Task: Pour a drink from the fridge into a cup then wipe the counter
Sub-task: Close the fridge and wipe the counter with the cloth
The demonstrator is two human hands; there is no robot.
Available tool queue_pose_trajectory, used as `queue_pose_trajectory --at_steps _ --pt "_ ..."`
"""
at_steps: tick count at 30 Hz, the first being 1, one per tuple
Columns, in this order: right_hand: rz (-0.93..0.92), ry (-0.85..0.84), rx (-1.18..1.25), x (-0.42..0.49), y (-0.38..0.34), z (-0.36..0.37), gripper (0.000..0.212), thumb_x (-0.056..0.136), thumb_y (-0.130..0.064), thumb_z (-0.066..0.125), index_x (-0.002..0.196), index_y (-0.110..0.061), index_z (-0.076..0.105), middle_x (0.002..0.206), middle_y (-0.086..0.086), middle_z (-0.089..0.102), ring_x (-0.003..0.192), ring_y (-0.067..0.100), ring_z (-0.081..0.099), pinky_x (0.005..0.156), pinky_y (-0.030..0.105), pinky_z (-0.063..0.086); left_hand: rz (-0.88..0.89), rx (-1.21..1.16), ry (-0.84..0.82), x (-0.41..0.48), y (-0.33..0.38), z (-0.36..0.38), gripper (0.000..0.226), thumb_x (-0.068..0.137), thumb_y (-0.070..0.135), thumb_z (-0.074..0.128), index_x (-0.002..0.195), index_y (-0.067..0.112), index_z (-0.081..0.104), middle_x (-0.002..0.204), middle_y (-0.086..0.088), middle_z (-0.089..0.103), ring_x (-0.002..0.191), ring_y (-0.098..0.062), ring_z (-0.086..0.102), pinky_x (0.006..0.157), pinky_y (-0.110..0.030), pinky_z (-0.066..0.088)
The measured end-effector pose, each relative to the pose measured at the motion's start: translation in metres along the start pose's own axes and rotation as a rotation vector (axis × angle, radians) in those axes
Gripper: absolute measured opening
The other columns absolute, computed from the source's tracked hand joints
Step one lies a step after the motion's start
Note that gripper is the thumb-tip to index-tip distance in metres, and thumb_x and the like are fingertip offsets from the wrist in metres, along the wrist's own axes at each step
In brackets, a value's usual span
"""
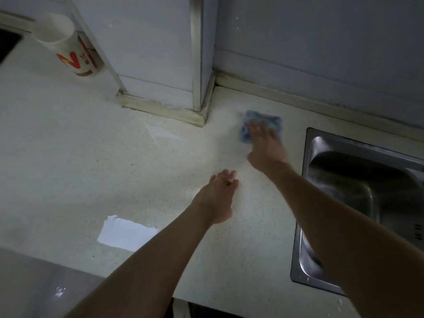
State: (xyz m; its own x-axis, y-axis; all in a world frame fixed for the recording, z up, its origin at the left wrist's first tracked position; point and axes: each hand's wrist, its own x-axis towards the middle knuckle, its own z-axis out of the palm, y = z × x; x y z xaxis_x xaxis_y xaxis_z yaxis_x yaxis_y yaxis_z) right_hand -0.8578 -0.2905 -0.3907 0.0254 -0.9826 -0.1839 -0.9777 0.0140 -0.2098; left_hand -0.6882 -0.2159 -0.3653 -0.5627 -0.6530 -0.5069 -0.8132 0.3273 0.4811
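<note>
The right hand (263, 145) presses the blue cloth (261, 117) flat under straight fingers, at one o'clock from the idle, loosely curled left hand (218, 196). Most of the counter (91, 145) lies toward nine o'clock.

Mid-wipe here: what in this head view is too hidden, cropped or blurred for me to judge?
Cup: head view, dim and far in the corner; drink level unreadable.
Cloth: head view, motion-blurred, partly under the right hand.
Sink: head view, cut by the right edge, crossed by the forearm.
Counter: head view, dim light hides any wet spots.
</note>
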Motion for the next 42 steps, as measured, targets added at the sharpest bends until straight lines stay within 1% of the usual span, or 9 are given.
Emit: queue_pose_trajectory --at_steps 4,10,13,18,23,25,31,37,42 --pt "0.227 -0.008 0.039 -0.018 0.047 -0.007 0.079 0.083 -0.003 0.059 0.152 -0.013 0.022 0.157 0.010 0.022 0.145 0.029 0.020 0.119 0.044 0.020 -0.020 -0.007 -0.003 -0.002 -0.002 0.001 0.075 0.090 -0.001 0.043 0.155 0.015 0.008 0.163 0.001 -0.010 0.149 -0.017 -0.011 0.120 -0.032 0.005" --pt "0.511 0.018 0.195 -0.001 0.005 0.008 0.082 0.085 -0.009 0.055 0.153 -0.014 0.010 0.158 0.016 0.013 0.144 0.039 0.018 0.112 0.054 0.033 -0.002 0.003 0.011 -0.002 -0.002 0.004 0.074 0.089 0.000 0.046 0.154 0.010 0.011 0.163 -0.002 -0.006 0.150 -0.021 -0.009 0.121 -0.035 0.007" --pt "0.425 -0.013 0.213 0.008 -0.042 0.016 0.086 0.083 -0.011 0.057 0.153 -0.018 0.008 0.157 0.018 0.014 0.143 0.040 0.020 0.109 0.051 0.038 -0.005 0.015 0.093 -0.002 -0.001 0.015 0.073 0.088 0.003 0.052 0.152 0.007 0.017 0.163 -0.009 0.007 0.150 -0.025 -0.001 0.123 -0.040 0.009" --pt "0.016 -0.089 0.027 0.008 -0.117 0.033 0.086 0.086 -0.023 0.054 0.154 -0.011 0.004 0.162 0.012 -0.001 0.149 0.032 -0.004 0.122 0.046 0.005 0.033 -0.153 0.115 -0.022 0.004 0.007 0.056 0.090 -0.004 0.049 0.143 -0.007 0.031 0.151 -0.021 0.035 0.141 -0.034 0.031 0.118 -0.037 0.021" --pt "-0.166 -0.131 -0.038 -0.015 -0.079 0.033 0.084 0.086 -0.008 0.047 0.155 -0.017 0.000 0.163 0.001 -0.007 0.150 0.020 -0.011 0.122 0.039 -0.005 0.002 -0.005 0.280 -0.044 0.002 0.035 0.056 0.093 0.009 0.046 0.146 0.002 0.032 0.155 -0.015 0.031 0.147 -0.025 0.022 0.123 -0.035 0.008" --pt "-0.112 -0.085 -0.029 -0.033 -0.043 0.026 0.084 0.085 -0.002 0.045 0.156 -0.019 0.002 0.163 -0.001 -0.005 0.150 0.017 -0.009 0.123 0.039 -0.003 0.005 0.009 0.288 -0.057 0.001 0.044 0.056 0.094 0.010 0.044 0.149 0.007 0.031 0.159 -0.010 0.024 0.148 -0.024 0.018 0.122 -0.033 0.009" --pt "0.181 0.009 0.047 -0.086 0.037 0.014 0.085 0.081 0.002 0.052 0.155 -0.016 0.014 0.162 0.006 0.011 0.149 0.024 0.006 0.122 0.044 0.010 -0.028 0.015 0.334 -0.106 -0.013 0.061 0.051 0.088 0.009 0.050 0.139 0.010 0.045 0.147 -0.007 0.041 0.138 -0.023 0.032 0.115 -0.028 0.026" --pt "0.644 -0.006 0.238 -0.069 -0.028 0.022 0.087 0.086 -0.009 0.052 0.155 -0.017 0.000 0.163 0.008 -0.001 0.149 0.032 0.004 0.117 0.055 0.022 -0.107 0.103 0.149 -0.143 -0.023 0.074 0.051 0.094 0.017 0.042 0.143 0.006 0.035 0.157 -0.011 0.021 0.145 -0.030 0.016 0.118 -0.042 0.022" --pt "0.408 -0.074 0.206 -0.046 -0.092 0.033 0.087 0.087 -0.012 0.052 0.155 -0.016 -0.002 0.162 0.010 -0.010 0.149 0.032 -0.009 0.122 0.050 0.008 -0.101 0.164 0.021 -0.157 -0.040 0.081 0.047 0.093 0.016 0.044 0.139 0.005 0.039 0.160 -0.011 0.012 0.147 -0.029 0.011 0.116 -0.047 0.026"
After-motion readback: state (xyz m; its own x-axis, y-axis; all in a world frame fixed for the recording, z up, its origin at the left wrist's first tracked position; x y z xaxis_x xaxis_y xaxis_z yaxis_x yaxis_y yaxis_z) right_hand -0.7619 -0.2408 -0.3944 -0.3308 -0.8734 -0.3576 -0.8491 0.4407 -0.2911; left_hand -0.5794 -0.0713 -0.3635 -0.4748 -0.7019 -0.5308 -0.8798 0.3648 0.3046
